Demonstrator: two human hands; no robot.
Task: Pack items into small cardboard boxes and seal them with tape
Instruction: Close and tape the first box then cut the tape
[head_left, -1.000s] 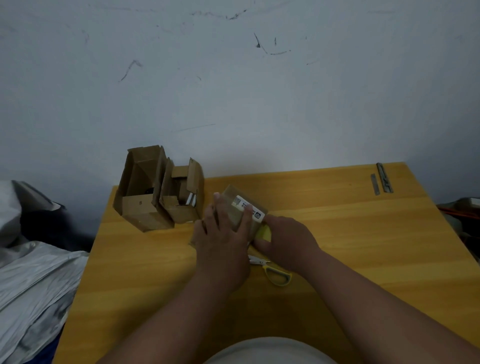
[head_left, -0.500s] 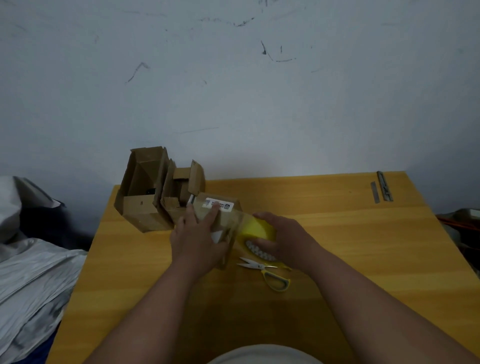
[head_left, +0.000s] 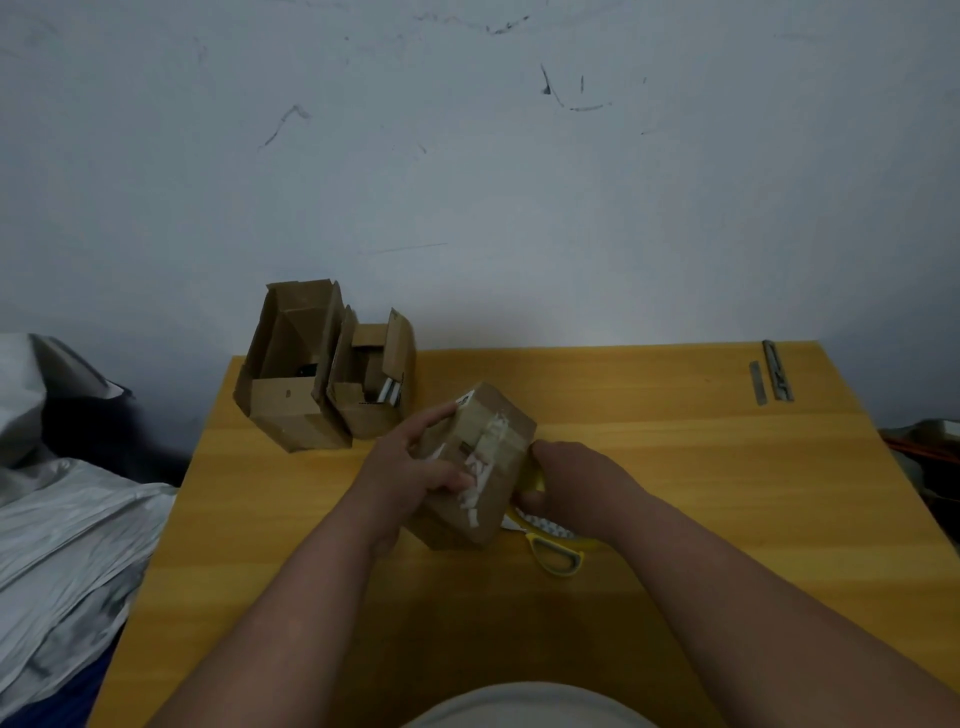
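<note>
A small closed cardboard box (head_left: 493, 431) stands tilted at the middle of the wooden table (head_left: 675, 467), with torn white paper and clear tape across its top face. My left hand (head_left: 415, 467) grips its left side, fingers curled over the top. My right hand (head_left: 571, 478) holds a yellow tape roll (head_left: 535, 480) against the box's right side; most of the roll is hidden by the hand and box.
Yellow-handled scissors (head_left: 556, 553) lie just right of the box, under my right wrist. Two open cardboard boxes (head_left: 291, 374) (head_left: 371, 384) stand at the table's back left. Two metal strips (head_left: 771, 371) lie at the back right. Grey plastic bags (head_left: 62, 530) are piled left of the table.
The box has been turned over between my hands, so the torn taped face is up instead of the labelled one. My right hand with the tape roll stays against its right side.
</note>
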